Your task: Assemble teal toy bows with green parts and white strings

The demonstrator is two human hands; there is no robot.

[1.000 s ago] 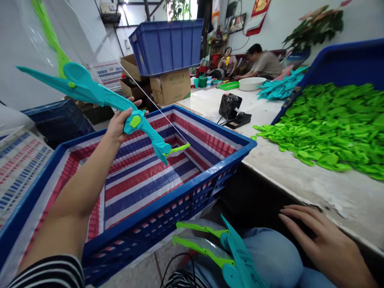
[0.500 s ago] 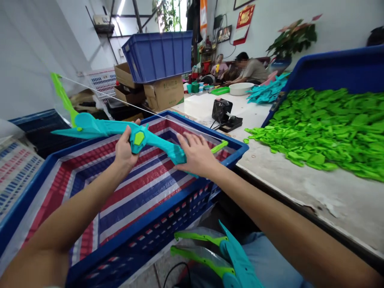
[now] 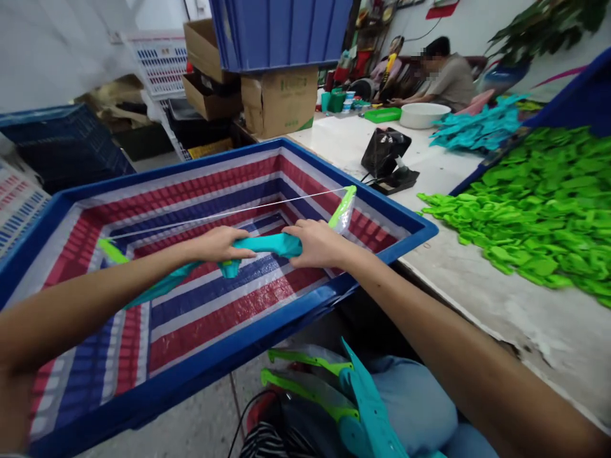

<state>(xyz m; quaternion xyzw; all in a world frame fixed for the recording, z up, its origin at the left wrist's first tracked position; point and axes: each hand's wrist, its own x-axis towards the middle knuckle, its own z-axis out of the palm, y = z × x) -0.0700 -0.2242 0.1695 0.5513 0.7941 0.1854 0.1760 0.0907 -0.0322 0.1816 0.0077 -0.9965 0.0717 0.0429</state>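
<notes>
Head view: turquoise toy bow (image 3: pixel 267 245) held in both hands over the blue crate (image 3: pixel 188 168), long axis running from near the crate's left edge toward its far right edge. Left hand (image 3: pixel 217 244): fingers curled around the bow's middle. Right hand (image 3: pixel 316 244): fingers wrapped over its right limb. White string (image 3: pixel 229 210) spans the green tips, beyond the hands. Contact between bow and striped lining (image 3: pixel 214 318): cannot tell. Green pieces (image 3: pixel 539 216) heaped toward the table's (image 3: pixel 482 296) right edge.
</notes>
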